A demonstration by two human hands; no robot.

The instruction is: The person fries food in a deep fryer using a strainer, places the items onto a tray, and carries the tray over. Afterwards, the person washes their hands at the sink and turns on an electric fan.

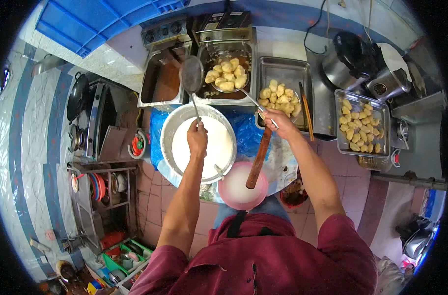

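My left hand [198, 139] is closed around the thin handle of a round mesh skimmer [191, 74], whose head hangs above the edge between the two fryers. Below that hand stands a wide basin of white batter [210, 142]. My right hand [280, 123] grips the metal handle of a second skimmer [252, 99]; its head is heaped with pale yellow fried pieces [228, 76] over the right fryer [251, 54]. A wooden handle [259, 162] slants down from my right hand over a pink bowl [226, 194]; I cannot tell what it belongs to.
The left fryer [157, 86] holds brown oil. Right of the fryers, a steel tray [283, 66] contains more fried pieces and long chopsticks [306, 110]. Another tray [344, 145] of pieces sits farther right, near two cookers [343, 69]. A metal rack [94, 211] stands left.
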